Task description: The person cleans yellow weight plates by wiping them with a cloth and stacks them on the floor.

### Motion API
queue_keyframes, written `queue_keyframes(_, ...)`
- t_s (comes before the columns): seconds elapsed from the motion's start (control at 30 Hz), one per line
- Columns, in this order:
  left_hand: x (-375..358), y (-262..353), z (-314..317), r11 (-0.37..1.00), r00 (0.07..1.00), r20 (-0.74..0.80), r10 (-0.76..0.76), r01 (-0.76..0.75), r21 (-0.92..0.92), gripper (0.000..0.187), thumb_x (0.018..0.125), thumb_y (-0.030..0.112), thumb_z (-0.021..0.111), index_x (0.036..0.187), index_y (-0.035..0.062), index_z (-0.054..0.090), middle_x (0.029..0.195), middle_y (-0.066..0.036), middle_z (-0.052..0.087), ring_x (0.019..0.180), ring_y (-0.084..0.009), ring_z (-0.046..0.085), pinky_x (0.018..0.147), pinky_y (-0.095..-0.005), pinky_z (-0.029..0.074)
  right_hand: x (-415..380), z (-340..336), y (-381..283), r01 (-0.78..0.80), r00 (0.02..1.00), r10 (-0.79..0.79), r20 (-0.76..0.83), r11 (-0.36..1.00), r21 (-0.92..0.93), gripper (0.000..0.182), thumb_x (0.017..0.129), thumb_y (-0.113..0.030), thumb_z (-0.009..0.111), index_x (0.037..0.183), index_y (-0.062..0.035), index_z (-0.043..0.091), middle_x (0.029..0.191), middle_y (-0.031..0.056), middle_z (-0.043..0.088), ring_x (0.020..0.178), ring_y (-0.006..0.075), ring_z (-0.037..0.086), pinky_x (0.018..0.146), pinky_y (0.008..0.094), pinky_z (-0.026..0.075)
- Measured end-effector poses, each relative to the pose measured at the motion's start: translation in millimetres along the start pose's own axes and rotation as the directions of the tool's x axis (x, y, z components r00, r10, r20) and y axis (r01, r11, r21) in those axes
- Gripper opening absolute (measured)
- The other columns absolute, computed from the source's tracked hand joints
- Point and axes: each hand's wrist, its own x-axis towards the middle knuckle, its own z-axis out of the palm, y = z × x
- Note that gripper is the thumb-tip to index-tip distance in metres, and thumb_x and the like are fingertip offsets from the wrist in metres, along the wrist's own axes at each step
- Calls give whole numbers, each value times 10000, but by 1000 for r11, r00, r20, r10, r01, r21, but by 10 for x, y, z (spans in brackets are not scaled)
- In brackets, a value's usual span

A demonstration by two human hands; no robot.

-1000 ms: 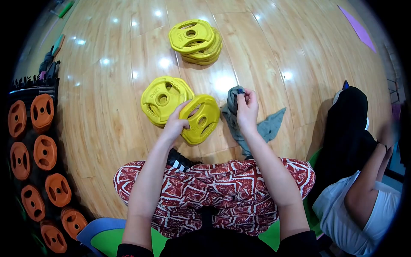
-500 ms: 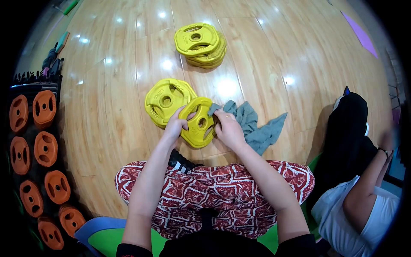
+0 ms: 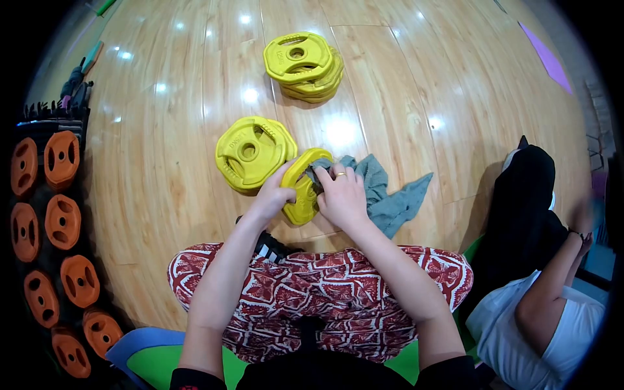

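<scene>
A yellow weight plate (image 3: 300,206) is held tilted over the floor in front of my crossed legs. My left hand (image 3: 271,197) is closed round its left side, thumb on the near face. My right hand (image 3: 342,195) pinches part of a grey-green cloth (image 3: 370,185) against the plate's right side, near one of its openings; the rest of the cloth trails to the right on the floor. Just beyond my left hand lies a short stack of yellow weight plates (image 3: 250,153). Parts of the held plate are hidden by my fingers and the cloth.
Farther off stands a taller stack of yellow plates (image 3: 302,65). Orange weight plates (image 3: 63,221) sit in rows at the left. At the right another person (image 3: 530,214) is seated, in dark trousers and a white top. A purple mat (image 3: 546,57) lies at the far right.
The held plate has turned, so its face shows narrower. My right hand has moved inward over the plate with the cloth. The view has shifted slightly.
</scene>
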Motion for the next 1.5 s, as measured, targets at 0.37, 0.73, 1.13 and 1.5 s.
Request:
queue_keyframes(0.37, -25, -81, 61, 988, 999, 33, -11, 15, -154, 782, 531, -77, 404, 1300, 30, 306, 1196, -93, 438, 1078, -192, 431, 845, -223, 385, 62, 53, -16, -235, 931, 50, 361, 840, 490, 536, 645, -95, 563, 1158, -47, 416, 984, 183, 554, 877, 332, 547, 728, 349, 453)
queue_keyframes(0.73, 20, -84, 13, 980, 998, 56, 16, -4, -198, 816, 502, -89, 380, 1305, 28, 294, 1206, -106, 436, 1082, -182, 432, 869, -220, 381, -6, -22, -77, 36, 981, -45, 189, 998, 53, 542, 657, -135, 514, 1192, -197, 455, 670, 172, 573, 633, 340, 571, 610, 404, 461)
queue_keyframes(1.13, 25, -79, 30, 996, 1000, 24, -6, 8, -94, 848, 469, -96, 379, 1303, 42, 316, 1204, -94, 435, 1083, -194, 432, 829, -205, 398, 54, 65, -70, -316, 928, 58, 368, 643, 697, 538, 625, -44, 502, 1162, -34, 484, 857, 187, 590, 812, 249, 588, 726, 329, 449)
queue_keyframes(1.5, -10, -7, 122, 979, 1000, 25, -11, 15, -205, 843, 488, -88, 395, 1312, 73, 320, 1226, -90, 422, 1058, -188, 445, 689, -187, 432, 45, -113, 49, -502, 808, -52, 587, -582, 640, 471, 735, -126, 441, 1186, 8, 423, 1047, 127, 540, 924, 215, 546, 809, 354, 446)
